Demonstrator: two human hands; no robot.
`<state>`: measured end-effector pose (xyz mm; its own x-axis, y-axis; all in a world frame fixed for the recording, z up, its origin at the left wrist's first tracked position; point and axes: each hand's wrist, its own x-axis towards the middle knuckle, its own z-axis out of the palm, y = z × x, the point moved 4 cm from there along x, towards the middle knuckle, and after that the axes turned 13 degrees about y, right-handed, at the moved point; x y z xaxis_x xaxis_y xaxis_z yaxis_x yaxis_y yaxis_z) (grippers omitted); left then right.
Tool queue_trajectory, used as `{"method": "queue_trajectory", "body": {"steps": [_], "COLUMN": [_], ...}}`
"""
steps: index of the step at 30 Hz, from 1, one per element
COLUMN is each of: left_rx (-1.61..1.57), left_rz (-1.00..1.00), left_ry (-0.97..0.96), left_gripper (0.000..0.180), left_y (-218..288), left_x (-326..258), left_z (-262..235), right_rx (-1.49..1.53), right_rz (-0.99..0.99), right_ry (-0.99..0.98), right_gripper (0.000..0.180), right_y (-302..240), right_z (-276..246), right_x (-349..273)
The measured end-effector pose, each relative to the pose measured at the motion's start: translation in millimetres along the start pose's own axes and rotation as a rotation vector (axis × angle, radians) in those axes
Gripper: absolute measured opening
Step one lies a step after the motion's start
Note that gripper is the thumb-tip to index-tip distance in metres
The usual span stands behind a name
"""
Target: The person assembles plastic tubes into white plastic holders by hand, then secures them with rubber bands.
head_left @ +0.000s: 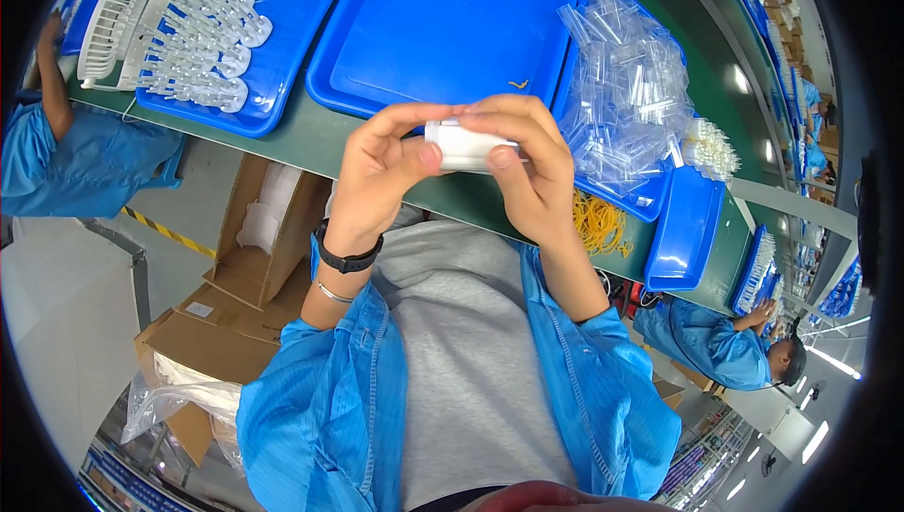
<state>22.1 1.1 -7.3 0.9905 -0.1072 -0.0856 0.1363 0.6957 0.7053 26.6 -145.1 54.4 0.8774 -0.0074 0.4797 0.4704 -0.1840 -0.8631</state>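
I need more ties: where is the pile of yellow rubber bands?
In the head view, the yellow rubber bands lie on the green table, right of the right hand, below the blue tray of clear plastic bags.

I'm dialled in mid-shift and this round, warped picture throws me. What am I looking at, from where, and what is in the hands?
There is no machine here: a person works with two bare hands. The single picture comes from a wide fisheye camera on the person's head, looking down, so straight edges bend near the rim.

The left hand and the right hand together hold a small white plastic part in a fingertip grip above the green bench.

On the bench lie a large blue tray that is mostly bare, another tray with rows of white parts, a heap of clear plastic pieces and yellow rubber bands. Cardboard boxes stand below. Co-workers in blue coats sit at either side.
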Motion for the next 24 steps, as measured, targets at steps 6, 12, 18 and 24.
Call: {"method": "queue_trajectory", "body": {"steps": [6,12,18,24], "left_rx": [-0.086,0.489,1.060,0.625], "left_rz": [-0.259,-0.002,0.476,0.048], "left_ry": [0.056,-0.140,-0.175,-0.027], "left_gripper": [0.034,0.045,0.040,0.025], "left_y": [-11.1,2.8,-7.6,-3.2], "left_x": [-1.7,-3.1,-3.9,-8.7], "left_z": [11.1,19.6,21.2,13.4], "right_rx": [-0.221,-0.320,-0.590,-0.283], "right_rz": [-0.295,-0.289,-0.427,-0.137], "right_ry": [0.136,0.098,-0.146,0.030], "right_gripper": [0.009,0.011,0.025,0.038], "right_y": [8.2,13.9,-10.0,-18.8], "right_z": [-4.2,-6.9,19.8,-29.7], "right_x": [7.7,9.1,-3.3,0.2]}}
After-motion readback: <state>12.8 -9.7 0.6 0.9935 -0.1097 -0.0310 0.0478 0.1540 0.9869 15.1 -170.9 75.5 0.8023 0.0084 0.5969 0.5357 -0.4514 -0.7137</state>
